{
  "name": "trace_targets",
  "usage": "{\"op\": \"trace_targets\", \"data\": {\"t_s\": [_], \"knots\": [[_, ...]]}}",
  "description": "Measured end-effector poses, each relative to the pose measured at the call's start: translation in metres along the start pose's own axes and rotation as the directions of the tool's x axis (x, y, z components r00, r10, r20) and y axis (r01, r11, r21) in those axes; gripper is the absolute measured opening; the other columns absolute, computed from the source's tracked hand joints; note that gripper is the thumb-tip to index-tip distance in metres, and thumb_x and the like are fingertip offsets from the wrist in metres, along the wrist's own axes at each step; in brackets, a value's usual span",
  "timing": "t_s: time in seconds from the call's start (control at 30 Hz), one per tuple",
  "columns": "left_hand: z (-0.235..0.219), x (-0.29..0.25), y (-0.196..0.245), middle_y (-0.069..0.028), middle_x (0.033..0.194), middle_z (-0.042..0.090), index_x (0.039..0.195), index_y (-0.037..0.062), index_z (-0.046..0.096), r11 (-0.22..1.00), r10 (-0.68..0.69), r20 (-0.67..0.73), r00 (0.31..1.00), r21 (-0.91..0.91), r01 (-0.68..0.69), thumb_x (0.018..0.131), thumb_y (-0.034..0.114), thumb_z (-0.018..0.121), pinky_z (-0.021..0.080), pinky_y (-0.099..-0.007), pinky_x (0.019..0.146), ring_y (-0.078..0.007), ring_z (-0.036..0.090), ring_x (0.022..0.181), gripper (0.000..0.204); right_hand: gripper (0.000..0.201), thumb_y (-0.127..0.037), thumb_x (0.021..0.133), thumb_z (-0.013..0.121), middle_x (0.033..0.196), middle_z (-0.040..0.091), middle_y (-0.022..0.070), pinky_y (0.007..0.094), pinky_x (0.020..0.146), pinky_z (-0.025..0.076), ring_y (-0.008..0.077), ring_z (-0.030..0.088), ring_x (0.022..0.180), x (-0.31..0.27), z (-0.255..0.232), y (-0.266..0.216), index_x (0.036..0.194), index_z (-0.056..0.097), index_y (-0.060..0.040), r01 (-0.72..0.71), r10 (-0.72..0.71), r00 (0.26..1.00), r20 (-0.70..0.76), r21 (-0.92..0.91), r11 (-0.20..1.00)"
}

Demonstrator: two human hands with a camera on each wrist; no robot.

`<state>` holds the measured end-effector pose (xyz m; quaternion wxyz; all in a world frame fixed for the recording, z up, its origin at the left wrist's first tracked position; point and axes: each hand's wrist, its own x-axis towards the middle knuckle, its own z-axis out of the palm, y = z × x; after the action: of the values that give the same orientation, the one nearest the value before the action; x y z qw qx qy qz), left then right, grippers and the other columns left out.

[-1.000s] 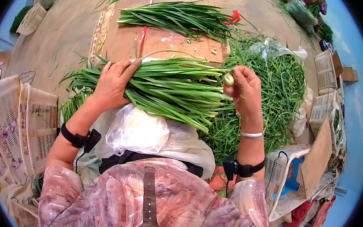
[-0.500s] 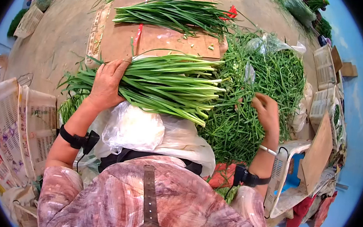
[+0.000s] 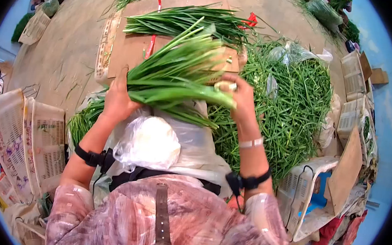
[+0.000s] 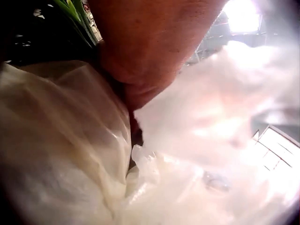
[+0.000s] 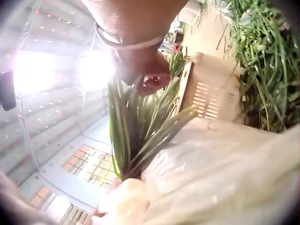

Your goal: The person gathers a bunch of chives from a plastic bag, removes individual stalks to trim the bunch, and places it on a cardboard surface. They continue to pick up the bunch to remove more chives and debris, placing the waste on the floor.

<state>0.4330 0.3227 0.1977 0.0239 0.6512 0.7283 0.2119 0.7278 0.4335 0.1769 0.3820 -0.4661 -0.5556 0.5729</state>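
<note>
A loose bunch of garlic chives (image 3: 172,74) lies across the person's lap in the head view, leaves fanned and blurred. The left hand (image 3: 118,99) grips its leafy left part, thumb on the near side. At the pale stem ends on the right, the right hand (image 3: 243,98) curls its fingers on some stems. A pale yellowish band shows at its fingers. In the right wrist view, the curled right hand (image 5: 152,77) is against the chives (image 5: 136,122). Plastic sheeting (image 4: 70,140) fills most of the left wrist view and hides the left fingers.
Another chive bunch (image 3: 185,22) lies on a cardboard-topped crate (image 3: 112,47) with red tape (image 3: 151,47). A large heap of loose green leaves (image 3: 278,124) is at the right. A clear plastic bag (image 3: 150,142) rests on the lap. Plastic crates (image 3: 47,143) stand at the left.
The right hand went out over the leaf heap, then came back left to the stem ends. The bunch has tilted and fanned upward, and the left hand has shifted slightly nearer the body.
</note>
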Motion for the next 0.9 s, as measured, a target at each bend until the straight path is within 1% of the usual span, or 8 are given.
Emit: {"op": "trace_targets", "data": {"t_s": [0.07, 0.2, 0.37, 0.53, 0.6, 0.8, 0.87, 0.9], "knots": [[0.000, -0.003, -0.002, -0.0252, 0.115, 0.049, 0.129, -0.0064, 0.028, 1.000, -0.011, 0.042, 0.999, -0.013, 0.011, 0.060, 0.031, 0.076, 0.041, -0.0446, 0.086, -0.0416, 0.049, 0.102, 0.092, 0.025, 0.002, 0.076, 0.061, 0.089, 0.065, 0.0099, 0.0223, 0.069, 0.051, 0.0107, 0.060, 0.075, -0.033, 0.001, -0.011, 0.101, 0.059, 0.0035, -0.031, -0.006, 0.997, 0.082, 0.444, 0.895], [-0.001, 0.003, -0.006, -0.0251, 0.114, 0.048, 0.132, -0.0032, 0.025, 0.995, 0.082, 0.057, 0.995, -0.057, -0.078, 0.059, 0.030, 0.077, 0.041, -0.0448, 0.086, -0.0424, 0.048, 0.102, 0.096, 0.016, 0.000, 0.077, 0.062, 0.085, 0.065, 0.0054, 0.0206, 0.064, 0.047, 0.0075, 0.058, 0.073, -0.049, -0.019, 0.004, 0.092, 0.064, 0.0013, 0.053, -0.033, 0.981, 0.189, -0.100, 0.994], [-0.008, 0.004, 0.002, -0.0190, 0.108, 0.050, 0.133, 0.0033, 0.027, 0.991, 0.127, 0.121, 0.984, -0.055, -0.121, 0.058, 0.033, 0.076, 0.042, -0.0441, 0.083, -0.0368, 0.051, 0.098, 0.095, 0.019, -0.015, 0.082, 0.061, 0.070, 0.063, 0.0029, 0.0215, 0.058, 0.046, 0.0074, 0.056, 0.064, -0.022, -0.035, -0.013, 0.089, 0.066, 0.0023, -0.068, 0.119, 0.972, 0.202, -0.243, 0.968], [-0.008, 0.004, 0.003, -0.0170, 0.109, 0.050, 0.132, 0.0034, 0.031, 0.987, 0.159, 0.078, 0.984, 0.017, -0.161, 0.055, 0.035, 0.077, 0.042, -0.0426, 0.082, -0.0344, 0.051, 0.097, 0.095, 0.040, -0.033, 0.081, 0.063, 0.080, 0.063, 0.0064, 0.0224, 0.053, 0.045, 0.0108, 0.058, 0.063, 0.035, -0.020, -0.018, 0.095, 0.063, 0.0050, -0.179, 0.177, 0.984, -0.029, -0.185, 0.966], [-0.008, 0.002, 0.005, -0.0166, 0.108, 0.051, 0.131, 0.0033, 0.032, 0.980, 0.180, 0.064, 0.982, 0.074, -0.184, 0.054, 0.036, 0.077, 0.042, -0.0426, 0.083, -0.0337, 0.051, 0.098, 0.095, 0.037, -0.033, 0.081, 0.063, 0.082, 0.063, 0.0063, 0.0210, 0.049, 0.040, 0.0130, 0.059, 0.061, 0.050, -0.010, -0.003, 0.095, 0.060, 0.0014, -0.281, 0.276, 0.952, 0.136, 0.020, 0.960], [-0.006, 0.000, -0.003, -0.0191, 0.107, 0.051, 0.131, 0.0005, 0.030, 0.988, 0.147, 0.027, 0.989, -0.040, -0.146, 0.056, 0.038, 0.076, 0.040, -0.0446, 0.083, -0.0361, 0.050, 0.098, 0.095, 0.010, -0.006, 0.077, 0.061, 0.079, 0.061, 0.0024, 0.0216, 0.061, 0.044, 0.0062, 0.053, 0.066, -0.029, 0.000, -0.036, 0.083, 0.059, 0.0014, 0.198, -0.208, 0.973, 0.104, 0.098, 0.975], [-0.002, -0.003, -0.003, -0.0195, 0.108, 0.051, 0.131, 0.0001, 0.029, 0.984, 0.167, 0.023, 0.986, -0.067, -0.165, 0.057, 0.039, 0.075, 0.040, -0.0449, 0.084, -0.0366, 0.050, 0.098, 0.095, 0.005, -0.001, 0.075, 0.060, 0.080, 0.060, 0.0012, 0.0228, 0.063, 0.045, 0.0067, 0.055, 0.070, -0.045, 0.004, -0.030, 0.078, 0.057, 0.0000, 0.123, -0.136, 0.987, 0.082, 0.148, 0.981], [-0.002, -0.002, -0.002, -0.0193, 0.108, 0.052, 0.130, 0.0000, 0.029, 0.987, 0.155, 0.046, 0.987, -0.057, -0.153, 0.059, 0.039, 0.074, 0.040, -0.0449, 0.084, -0.0365, 0.050, 0.099, 0.093, 0.008, 0.001, 0.073, 0.061, 0.079, 0.061, 0.0024, 0.0221, 0.064, 0.045, 0.0082, 0.056, 0.072, -0.044, -0.001, -0.012, 0.080, 0.058, -0.0011, 0.242, -0.234, 0.965, 0.115, -0.058, 0.969]]}}
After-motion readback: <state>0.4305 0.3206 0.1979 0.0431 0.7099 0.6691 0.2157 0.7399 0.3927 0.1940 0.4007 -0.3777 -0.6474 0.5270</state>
